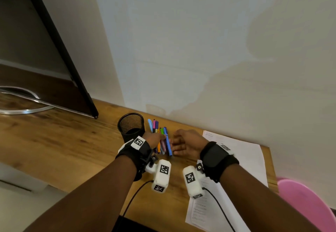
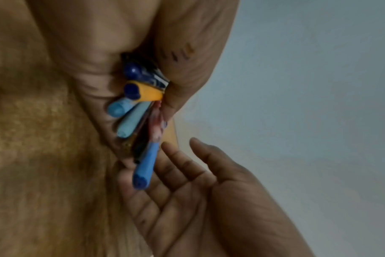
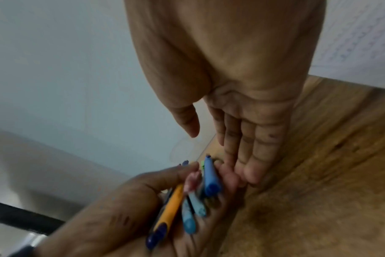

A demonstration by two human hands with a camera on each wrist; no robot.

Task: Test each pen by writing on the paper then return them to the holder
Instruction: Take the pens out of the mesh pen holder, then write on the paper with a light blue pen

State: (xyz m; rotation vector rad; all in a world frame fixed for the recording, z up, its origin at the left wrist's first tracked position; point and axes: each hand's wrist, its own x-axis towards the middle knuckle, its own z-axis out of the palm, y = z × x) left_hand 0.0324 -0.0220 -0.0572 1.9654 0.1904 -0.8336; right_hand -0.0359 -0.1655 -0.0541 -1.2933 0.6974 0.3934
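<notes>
I observe the left hand [image 1: 154, 139] gripping a bundle of pens [image 1: 162, 141], thumb and fingers curled round the barrels. The blue pen [image 1: 168, 144] sits at the bundle's 3 o'clock edge; an orange pen [image 3: 168, 212] lies beside it in the right wrist view. The right hand [image 1: 185, 143] hangs just beside the bundle at its 3 o'clock, fingers [image 3: 251, 153] straight and relaxed, holding nothing. I cannot tell whether its fingertips touch the blue pen. The mesh holder [image 1: 131, 126] stands upright on the desk [image 1: 54, 140], at 10 o'clock from the left hand. The paper [image 1: 241, 157] lies at 3 o'clock from the right hand.
</notes>
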